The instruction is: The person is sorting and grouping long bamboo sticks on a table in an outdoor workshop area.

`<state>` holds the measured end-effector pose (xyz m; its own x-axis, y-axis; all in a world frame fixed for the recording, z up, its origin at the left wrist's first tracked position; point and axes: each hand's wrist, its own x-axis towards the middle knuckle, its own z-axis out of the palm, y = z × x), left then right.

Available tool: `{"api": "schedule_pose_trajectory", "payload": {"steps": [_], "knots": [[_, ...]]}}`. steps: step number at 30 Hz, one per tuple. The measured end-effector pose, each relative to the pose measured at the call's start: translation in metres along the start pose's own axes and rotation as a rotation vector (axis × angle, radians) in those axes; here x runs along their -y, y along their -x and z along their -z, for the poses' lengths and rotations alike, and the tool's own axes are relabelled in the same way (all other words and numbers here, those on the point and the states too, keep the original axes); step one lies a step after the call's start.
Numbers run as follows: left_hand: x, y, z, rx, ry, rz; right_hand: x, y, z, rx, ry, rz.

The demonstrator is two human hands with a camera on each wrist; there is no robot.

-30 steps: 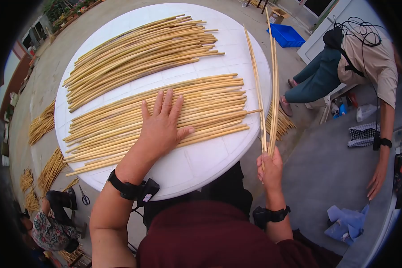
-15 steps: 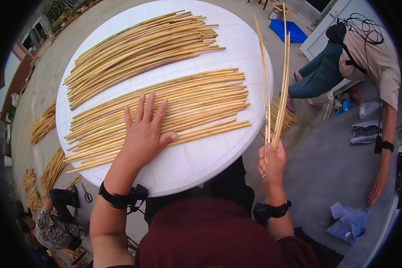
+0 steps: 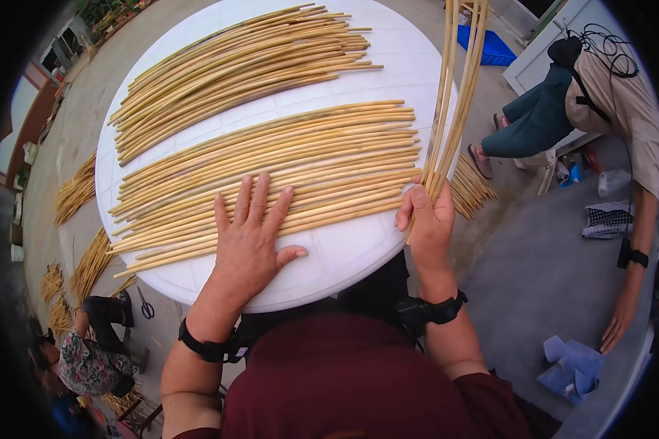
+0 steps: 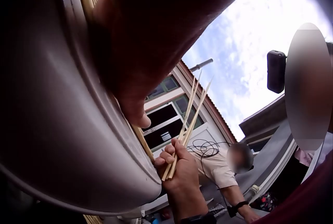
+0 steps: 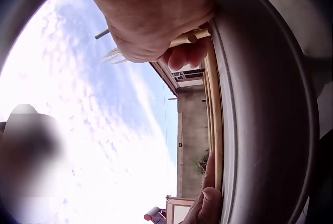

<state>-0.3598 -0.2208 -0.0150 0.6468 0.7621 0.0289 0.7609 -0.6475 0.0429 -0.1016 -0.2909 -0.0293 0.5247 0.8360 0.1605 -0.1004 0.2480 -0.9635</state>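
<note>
My left hand (image 3: 249, 249) lies with its fingers spread and straight on the near layer of thin tan sticks (image 3: 307, 150), close to the near edge of the white round table (image 3: 329, 260). At the table's right edge, my right hand (image 3: 428, 223) grips several long sticks (image 3: 454, 110) that stand up and away from me. Its fingers are right by the right ends of the near layer. The left wrist view shows this same fist (image 4: 179, 174) around the held sticks (image 4: 192, 112). From the right wrist, cut stick ends (image 5: 192, 38) poke out beneath the palm.
A second layer of sticks (image 3: 234, 77) covers the table's far side. More stick bundles (image 3: 91, 263) lie on the ground to the left, near scissors (image 3: 146, 304) and a seated person (image 3: 91, 366). Another person (image 3: 608, 102) bends over at the right, beyond a blue crate (image 3: 483, 45).
My right hand has moved in from outside the table to its right edge, bringing the held sticks along. My left hand shifted left, then came back right and nearer to me.
</note>
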Motion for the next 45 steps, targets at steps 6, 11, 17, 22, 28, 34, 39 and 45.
{"api": "schedule_pose_trajectory", "payload": {"steps": [6, 11, 17, 22, 28, 34, 39, 45], "knots": [[0.021, -0.021, -0.005, -0.065, 0.005, 0.047, -0.007, -0.001, -0.003, -0.038, 0.100, 0.005], [0.052, -0.051, -0.014, -0.036, -0.001, 0.178, -0.009, 0.001, -0.002, -0.080, 0.098, 0.002], [0.045, -0.043, -0.008, -0.024, -0.033, 0.127, -0.007, 0.001, -0.002, -0.070, 0.089, 0.009], [0.043, -0.040, -0.007, -0.011, -0.019, 0.127, -0.008, 0.000, -0.003, -0.063, 0.078, 0.010], [0.047, -0.045, 0.002, 0.020, 0.055, 0.137, -0.011, 0.000, -0.002, -0.079, 0.061, 0.016], [0.074, -0.067, -0.008, 0.024, -0.002, 0.207, -0.010, 0.000, -0.002, -0.082, 0.058, 0.015], [0.076, -0.065, -0.007, 0.041, -0.006, 0.197, -0.012, 0.001, -0.001, -0.082, 0.070, 0.028], [0.063, -0.061, 0.014, -0.002, -0.038, 0.114, -0.011, 0.000, -0.002, -0.085, 0.081, 0.043]]}}
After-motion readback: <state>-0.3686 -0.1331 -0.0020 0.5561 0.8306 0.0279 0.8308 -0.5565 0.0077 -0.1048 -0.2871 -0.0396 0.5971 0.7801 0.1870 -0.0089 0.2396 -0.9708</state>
